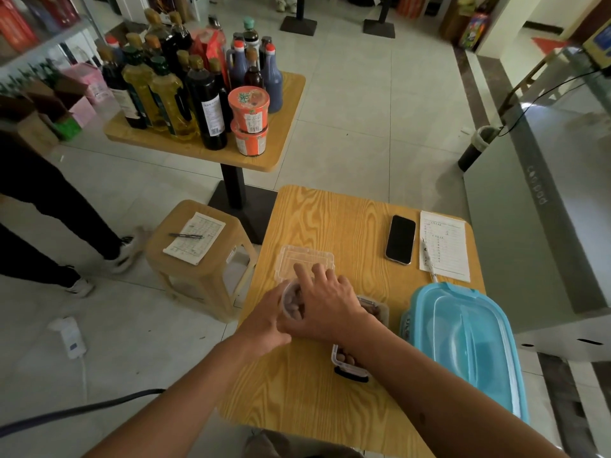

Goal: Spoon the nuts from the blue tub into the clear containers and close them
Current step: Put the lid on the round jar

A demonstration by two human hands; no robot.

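Looks like a small shop: bottles of oil and sauce (172, 90) and instant-noodle tubs (248, 109) displayed beyond the left hand (264, 320), stocked shelves (29, 31) far left.

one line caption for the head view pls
Both hands work on a nut-filled clear container beside the lidded blue tub.

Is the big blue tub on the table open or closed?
Closed: the blue tub has its translucent lid seated flat on top.
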